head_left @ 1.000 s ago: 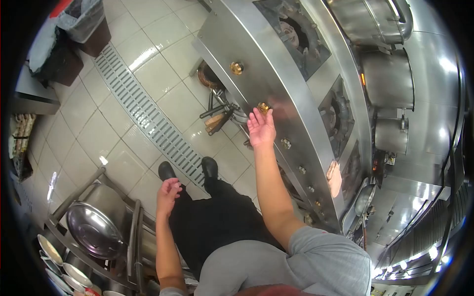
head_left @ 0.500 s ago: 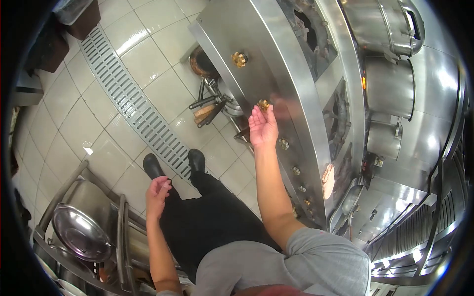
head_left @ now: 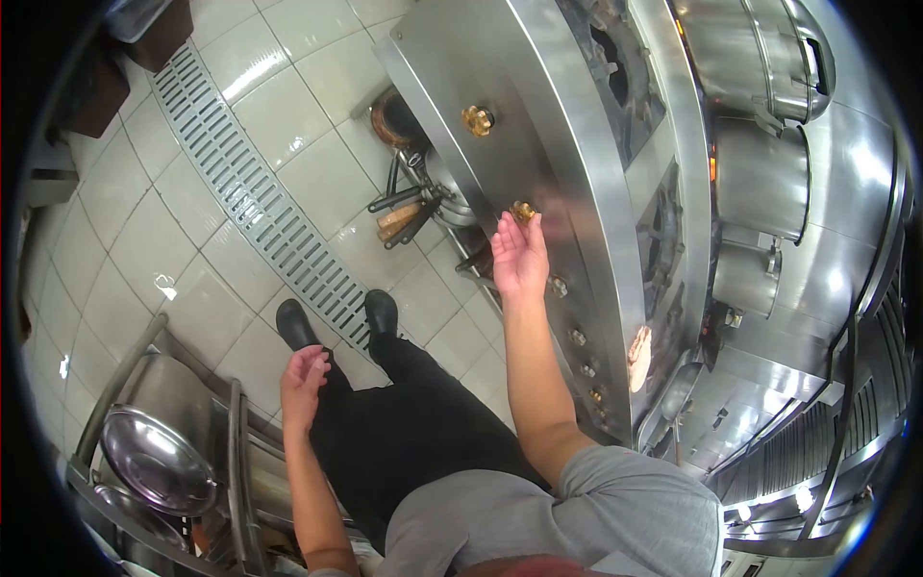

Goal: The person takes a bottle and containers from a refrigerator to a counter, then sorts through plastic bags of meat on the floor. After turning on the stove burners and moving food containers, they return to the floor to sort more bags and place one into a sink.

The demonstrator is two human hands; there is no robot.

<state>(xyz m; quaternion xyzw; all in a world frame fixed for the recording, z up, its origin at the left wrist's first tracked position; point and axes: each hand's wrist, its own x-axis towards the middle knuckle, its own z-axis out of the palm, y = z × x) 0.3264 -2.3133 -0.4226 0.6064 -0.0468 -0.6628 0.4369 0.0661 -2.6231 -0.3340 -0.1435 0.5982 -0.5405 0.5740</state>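
Observation:
A brass-coloured stove knob [head_left: 522,209] on the steel front panel is held between the thumb and fingertips of my right hand [head_left: 520,258]. The palm is turned up, and part of the knob hides behind the fingers. Further along the same panel sits another brass knob [head_left: 477,120]. On the near side, smaller silvery knobs [head_left: 558,287] run in a row. My left hand [head_left: 305,377] hangs beside my leg, its fingers loosely bent and apart, with nothing in it.
Burner grates [head_left: 661,236] top the stove [head_left: 577,183], with large steel pots [head_left: 760,178] behind. Pans with handles [head_left: 409,216] sit on a low shelf under it. A floor drain grate [head_left: 260,197] crosses the tiles. To my left stands a metal rack [head_left: 236,462] holding pots.
The view has shifted slightly, so the stove appears a little further right. My right hand stays at the same knob, and my left hand hangs much as before.

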